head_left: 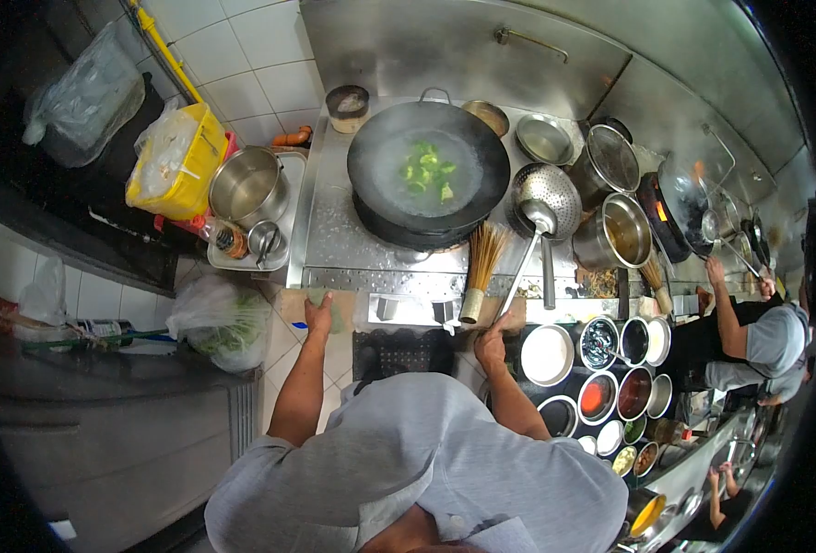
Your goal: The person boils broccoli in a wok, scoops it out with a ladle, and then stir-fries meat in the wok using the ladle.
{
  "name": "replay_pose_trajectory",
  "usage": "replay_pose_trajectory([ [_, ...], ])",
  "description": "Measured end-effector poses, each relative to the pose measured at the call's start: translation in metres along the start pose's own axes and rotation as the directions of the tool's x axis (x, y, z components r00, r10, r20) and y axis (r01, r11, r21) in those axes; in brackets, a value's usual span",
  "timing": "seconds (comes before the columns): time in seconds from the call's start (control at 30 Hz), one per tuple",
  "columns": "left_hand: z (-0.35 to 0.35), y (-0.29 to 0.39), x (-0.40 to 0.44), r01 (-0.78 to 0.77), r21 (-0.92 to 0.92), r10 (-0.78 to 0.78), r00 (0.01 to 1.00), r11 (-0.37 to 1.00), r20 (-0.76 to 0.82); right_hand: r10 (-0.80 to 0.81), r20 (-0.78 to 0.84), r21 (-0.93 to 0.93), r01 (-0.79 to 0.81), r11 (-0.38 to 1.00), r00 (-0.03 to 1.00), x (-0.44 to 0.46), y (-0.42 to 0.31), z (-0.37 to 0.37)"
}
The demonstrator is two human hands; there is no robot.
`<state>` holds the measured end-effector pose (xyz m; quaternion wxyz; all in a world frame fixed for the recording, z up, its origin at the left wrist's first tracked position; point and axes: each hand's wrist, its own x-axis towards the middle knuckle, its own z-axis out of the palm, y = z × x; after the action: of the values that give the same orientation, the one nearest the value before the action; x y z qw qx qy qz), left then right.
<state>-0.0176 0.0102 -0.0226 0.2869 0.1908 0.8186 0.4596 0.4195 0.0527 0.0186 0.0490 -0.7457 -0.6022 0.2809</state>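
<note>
Over the counter's front edge, my left hand (318,315) holds a pale greenish cloth (336,318), its fingers closed on it. My right hand (491,343) grips the handle end of a metal ladle (539,217), whose bowl rests in a perforated strainer (555,189). A large black wok (366,166) sits on the stove, with green vegetable pieces (429,169) in steaming liquid. Between the wok and the ladle lies a bamboo brush (483,267), just beyond my right hand.
Seasoning containers (548,356) stand at the right. Pots (612,230) are behind them. A yellow basket (187,152) and a steel pot (248,186) are at the left, above a bag of greens (223,323). A co-worker (767,336) works at the far right.
</note>
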Motion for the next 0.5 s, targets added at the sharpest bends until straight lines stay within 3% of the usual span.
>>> replay_pose_trajectory([
  [0.23,-0.002,0.012,-0.008,0.042,0.057,-0.042,0.999,0.997,-0.012,0.0,0.004,-0.019,0.0,1.0,1.0,-0.001,-0.004,-0.003],
  [0.3,-0.005,0.018,-0.012,0.023,0.05,-0.024,1.0,0.998,0.01,0.052,0.075,0.049,-0.056,0.997,0.996,-0.001,-0.005,-0.007],
  [0.5,-0.002,0.009,-0.005,0.025,0.08,-0.025,1.0,0.996,-0.005,0.018,0.035,0.016,-0.018,1.0,0.999,0.002,0.001,0.0],
])
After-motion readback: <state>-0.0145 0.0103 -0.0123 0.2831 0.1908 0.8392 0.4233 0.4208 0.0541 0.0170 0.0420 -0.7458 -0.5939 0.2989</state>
